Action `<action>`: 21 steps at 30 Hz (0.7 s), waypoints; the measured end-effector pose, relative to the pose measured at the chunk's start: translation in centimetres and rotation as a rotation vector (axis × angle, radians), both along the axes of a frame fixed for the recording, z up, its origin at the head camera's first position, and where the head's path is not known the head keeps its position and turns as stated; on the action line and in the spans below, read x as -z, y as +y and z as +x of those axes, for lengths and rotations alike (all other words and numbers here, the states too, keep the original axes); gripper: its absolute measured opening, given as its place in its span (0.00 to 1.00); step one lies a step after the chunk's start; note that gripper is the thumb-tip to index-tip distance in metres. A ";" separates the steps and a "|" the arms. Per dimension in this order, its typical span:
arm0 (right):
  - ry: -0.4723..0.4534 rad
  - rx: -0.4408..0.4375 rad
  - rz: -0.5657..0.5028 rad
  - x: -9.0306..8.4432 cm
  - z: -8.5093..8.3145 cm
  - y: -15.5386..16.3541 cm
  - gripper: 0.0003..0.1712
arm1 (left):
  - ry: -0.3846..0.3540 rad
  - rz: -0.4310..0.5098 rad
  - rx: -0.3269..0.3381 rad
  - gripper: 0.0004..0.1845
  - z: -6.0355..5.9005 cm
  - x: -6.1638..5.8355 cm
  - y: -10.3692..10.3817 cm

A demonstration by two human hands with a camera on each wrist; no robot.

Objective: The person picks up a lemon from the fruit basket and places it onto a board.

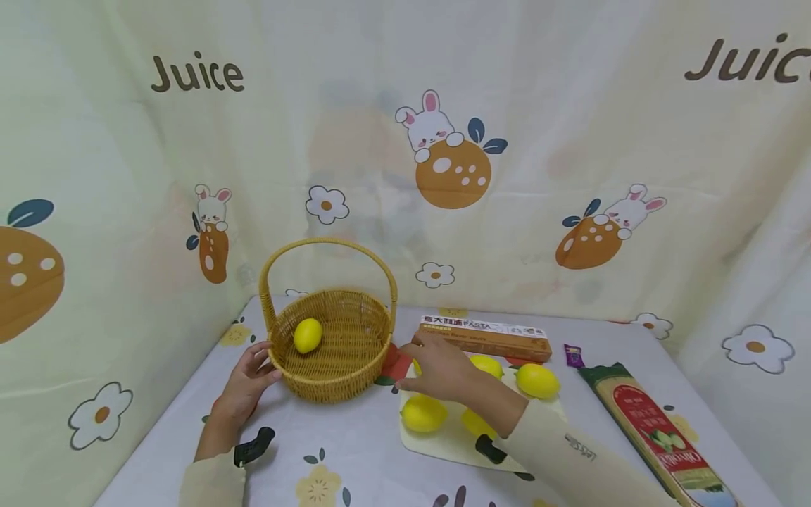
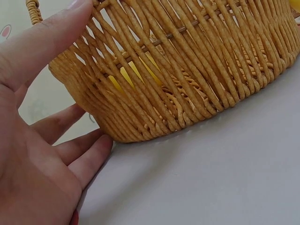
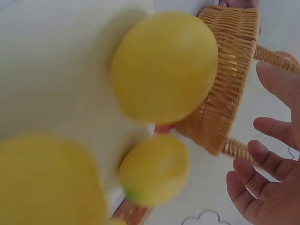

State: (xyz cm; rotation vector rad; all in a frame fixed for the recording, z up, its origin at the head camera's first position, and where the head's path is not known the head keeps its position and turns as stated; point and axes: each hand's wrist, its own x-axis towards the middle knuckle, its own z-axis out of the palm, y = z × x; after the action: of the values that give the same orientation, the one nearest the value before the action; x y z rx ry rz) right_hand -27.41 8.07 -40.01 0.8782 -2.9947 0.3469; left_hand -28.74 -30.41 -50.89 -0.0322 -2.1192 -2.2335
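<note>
My left hand [image 1: 246, 384] holds the left side of a wicker basket [image 1: 329, 389], its thumb along the near wall and fingers around the side, as the left wrist view [image 2: 154, 84] also shows. A yellow lemon [image 1: 307, 336] lies in the basket, left of its middle. Over the left part of a pale cutting board [image 1: 437, 451] hovers my right hand [image 1: 437, 367], fingers spread with nothing between them. Several lemons lie on that board, among them a front-left lemon [image 1: 424, 413] and a right-hand lemon [image 1: 537, 381]. The right hand and forearm partly hide others.
Behind the board lies a pasta box [image 1: 484, 338]. To its right are a small purple packet [image 1: 573, 355] and a long green-and-red package [image 1: 659, 433]. The basket's tall arched handle [image 1: 326, 241] stands upright. A printed curtain [image 1: 355, 141] hangs behind the table.
</note>
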 end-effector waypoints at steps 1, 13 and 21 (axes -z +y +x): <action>0.001 -0.012 -0.005 0.1 -0.2 -0.5 0.36 | 0.002 -0.002 0.000 0.36 0.0 0.0 0.0; 0.011 -0.072 -0.036 0.1 -1.9 -5.6 0.37 | 0.002 0.004 0.001 0.35 -0.3 0.3 -0.2; 0.029 -0.124 -0.024 0.3 -3.4 -8.7 0.35 | 0.010 0.007 0.005 0.35 -0.2 0.2 -0.3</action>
State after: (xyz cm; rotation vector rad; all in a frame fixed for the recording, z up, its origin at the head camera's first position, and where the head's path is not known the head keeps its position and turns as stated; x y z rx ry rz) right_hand -30.81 -0.67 -40.27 1.0595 -2.9105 0.3674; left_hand -28.91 -30.66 -51.04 -0.0484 -2.1082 -2.2388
